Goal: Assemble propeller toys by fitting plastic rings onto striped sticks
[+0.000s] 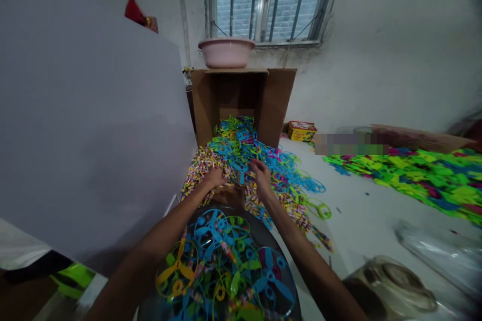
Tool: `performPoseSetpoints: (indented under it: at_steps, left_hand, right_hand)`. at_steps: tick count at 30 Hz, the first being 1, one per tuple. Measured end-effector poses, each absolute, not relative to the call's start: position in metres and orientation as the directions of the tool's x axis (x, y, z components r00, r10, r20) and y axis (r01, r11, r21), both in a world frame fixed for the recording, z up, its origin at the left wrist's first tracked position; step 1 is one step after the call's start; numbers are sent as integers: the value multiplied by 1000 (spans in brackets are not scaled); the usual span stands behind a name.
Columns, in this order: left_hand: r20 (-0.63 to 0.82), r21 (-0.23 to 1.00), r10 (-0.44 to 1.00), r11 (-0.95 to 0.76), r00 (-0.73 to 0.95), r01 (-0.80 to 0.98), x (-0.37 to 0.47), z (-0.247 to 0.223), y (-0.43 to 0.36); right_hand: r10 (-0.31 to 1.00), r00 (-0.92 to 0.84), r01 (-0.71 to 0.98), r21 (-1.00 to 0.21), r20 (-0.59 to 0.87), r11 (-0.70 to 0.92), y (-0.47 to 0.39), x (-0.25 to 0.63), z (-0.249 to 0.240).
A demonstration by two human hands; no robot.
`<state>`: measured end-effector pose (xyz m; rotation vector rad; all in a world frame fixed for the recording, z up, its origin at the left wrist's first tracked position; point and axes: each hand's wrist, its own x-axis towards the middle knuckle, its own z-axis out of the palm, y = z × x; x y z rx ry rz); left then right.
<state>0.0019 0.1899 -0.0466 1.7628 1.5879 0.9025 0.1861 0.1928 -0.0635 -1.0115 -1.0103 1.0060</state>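
Note:
My left hand (215,176) is closed, fingertips together, at the edge of a heap of small multicoloured striped sticks (201,160). What it grips is too small to make out. My right hand (260,174) pinches the rim of a blue ringed plastic propeller (241,172) that sits between the two hands. Beyond them, blue and green propellers (235,133) spill from a cardboard box (277,105) lying on its side. Below my forearms, a dark round tub (280,241) holds blue, green and orange propellers, some with striped sticks among them.
A pale panel (94,125) stands close on the left. On the box rests a pink basin (226,54). To the right are a yellow-red carton (302,131), a spread of bright flat plastic pieces (417,173), a beige container (391,286) and a clear plastic bag (433,246).

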Motion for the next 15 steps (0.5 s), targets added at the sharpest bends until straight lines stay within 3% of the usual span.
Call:
performPoseSetpoints:
  at_steps: [3, 6, 11, 15]
  left_hand:
    - [108, 891, 992, -70, -59, 449, -10, -41, 184]
    - [187, 942, 972, -136, -143, 306, -13, -39, 167]
    - [319, 941, 929, -286, -190, 180, -10, -41, 152]
    - [371, 926, 898, -338, -238, 168, -17, -42, 153]
  right_hand:
    - [985, 133, -306, -940, 113, 149, 185, 166, -56]
    - [996, 49, -392, -915, 79, 92, 175, 145, -53]
    - [991, -126, -417, -909, 36, -20, 159, 128, -55]
    - [990, -140, -405, -912, -10, -66, 157, 135, -57]
